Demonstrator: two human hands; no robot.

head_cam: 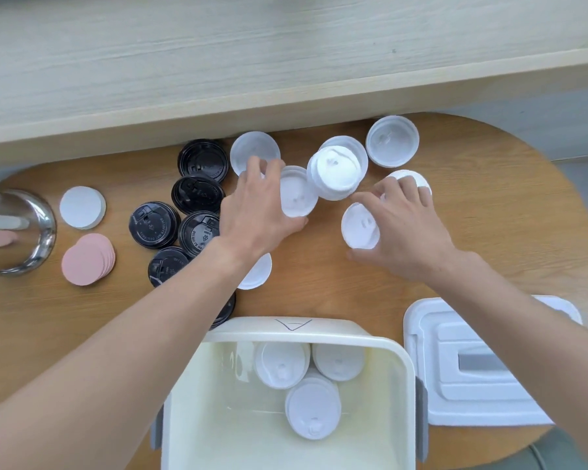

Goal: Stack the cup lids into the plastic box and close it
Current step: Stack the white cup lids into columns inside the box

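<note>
White lid point(297, 195) under left grip point(258, 212)

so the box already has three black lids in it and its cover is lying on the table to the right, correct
Not quite: the three lids inside the plastic box are white, not black. The black lids are all out on the table, left of the hands. The rest holds: the box cover lies on the table to the right of the box. The head view shows this.

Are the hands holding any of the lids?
Left hand grips a white lid by its rim. Right hand rests on white lids; grip unclear.
</note>
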